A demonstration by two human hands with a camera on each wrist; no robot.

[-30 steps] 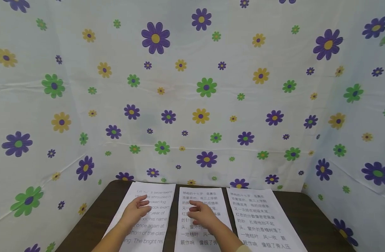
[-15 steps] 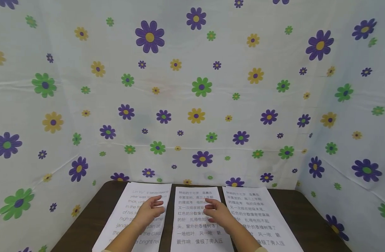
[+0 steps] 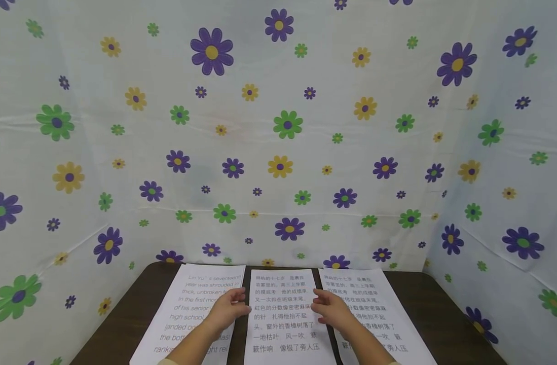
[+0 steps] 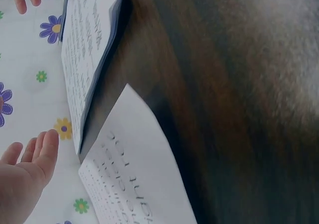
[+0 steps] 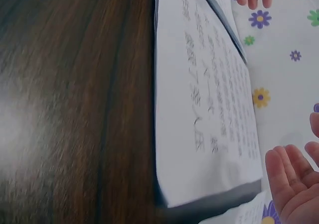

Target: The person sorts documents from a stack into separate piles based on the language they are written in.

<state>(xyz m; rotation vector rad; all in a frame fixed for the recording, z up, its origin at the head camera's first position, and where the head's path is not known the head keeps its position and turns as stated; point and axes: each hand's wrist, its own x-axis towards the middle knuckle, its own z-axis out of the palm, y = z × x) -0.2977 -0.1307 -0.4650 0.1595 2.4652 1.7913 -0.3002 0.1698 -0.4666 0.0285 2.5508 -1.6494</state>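
Three white printed pages lie side by side: a left page [image 3: 169,324] with English text, a middle page [image 3: 283,332] and a right page [image 3: 392,329], both with Chinese text. My left hand [image 3: 225,310] hovers over the left page's right edge, fingers relaxed and holding nothing. Over the gap between the middle and right pages is my right hand [image 3: 336,310], its fingers loosely bent around nothing. In the wrist views, the left hand [image 4: 27,179] and right hand [image 5: 294,181] both appear raised above the paper. The hands hide some printed lines.
A dark brown wooden table [image 3: 118,324] bears the pages. White cloth [image 3: 251,66] with purple, green and yellow flowers encloses the back and both sides. In the left wrist view, a corner of the English page [image 4: 134,134] points toward the table's middle.
Both hands have moved right across the pages: the left toward its page's right edge, the right from the middle page to its right edge. The head view has turned slightly right.
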